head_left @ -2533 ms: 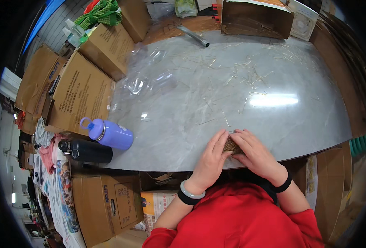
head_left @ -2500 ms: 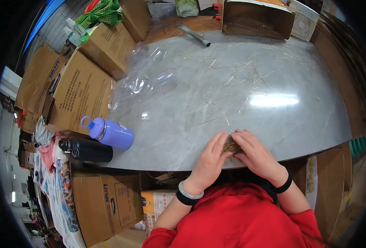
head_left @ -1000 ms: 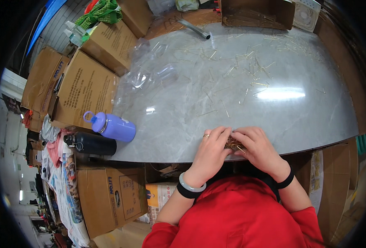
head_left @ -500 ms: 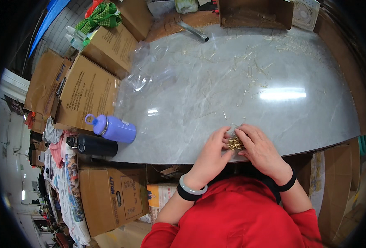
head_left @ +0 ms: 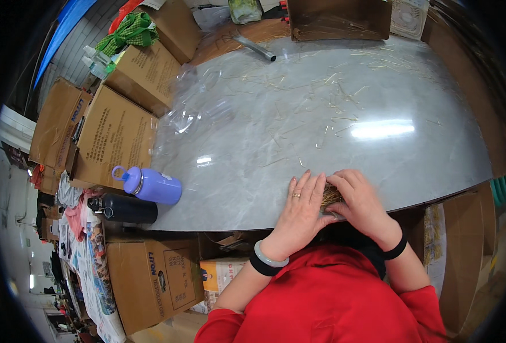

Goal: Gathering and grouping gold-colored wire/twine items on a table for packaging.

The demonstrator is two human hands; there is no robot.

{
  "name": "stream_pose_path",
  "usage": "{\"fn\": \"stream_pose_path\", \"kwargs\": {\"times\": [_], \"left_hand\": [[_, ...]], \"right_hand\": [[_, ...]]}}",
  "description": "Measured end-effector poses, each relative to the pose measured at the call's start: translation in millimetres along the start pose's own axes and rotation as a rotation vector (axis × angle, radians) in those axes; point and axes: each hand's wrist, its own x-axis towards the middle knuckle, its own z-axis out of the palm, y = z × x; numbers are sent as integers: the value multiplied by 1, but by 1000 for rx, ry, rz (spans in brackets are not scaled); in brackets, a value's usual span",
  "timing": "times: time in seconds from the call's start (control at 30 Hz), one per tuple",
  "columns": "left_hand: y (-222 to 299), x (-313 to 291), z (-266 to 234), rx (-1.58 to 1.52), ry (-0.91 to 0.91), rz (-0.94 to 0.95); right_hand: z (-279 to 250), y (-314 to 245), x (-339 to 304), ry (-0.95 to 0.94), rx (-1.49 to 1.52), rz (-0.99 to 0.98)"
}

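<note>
A bundle of thin gold-coloured wire pieces (head_left: pixel 331 195) is at the near edge of the grey table, between my two hands. My right hand (head_left: pixel 363 203) is curled round its right side, thumb below and fingers above. On the other side my left hand (head_left: pixel 299 207) lies with its fingers stretched out, its inner edge against the bundle. My fingers partly hide the bundle. Farther up the table, loose gold wire pieces (head_left: pixel 344 97) lie scattered, some with bent ends.
On the left stand a purple bottle (head_left: pixel 160 186) and a black bottle (head_left: pixel 130 208), beside cardboard boxes (head_left: pixel 116 134). Clear plastic film (head_left: pixel 187 117) lies near them. A metal tube (head_left: pixel 256 48) is at the back, left of an open cardboard box (head_left: pixel 339 22) and a white fan (head_left: pixel 408 18).
My left hand's fingers have straightened out from a curled position beside the bundle. My right hand has closed further round it. The whole view has shifted slightly.
</note>
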Motion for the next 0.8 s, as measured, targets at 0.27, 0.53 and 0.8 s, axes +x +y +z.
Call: {"fn": "stream_pose_path", "kwargs": {"times": [0.27,0.53,0.8], "left_hand": [[2,2,7,46,27,-18],[-3,-1,-2,33,1,34],[-5,-3,-7,-133,-3,39]], "right_hand": [[20,-10,-22,198,313,101],[-29,-10,-14,-65,-82,-11],[-19,-6,-7,-37,-89,-41]]}}
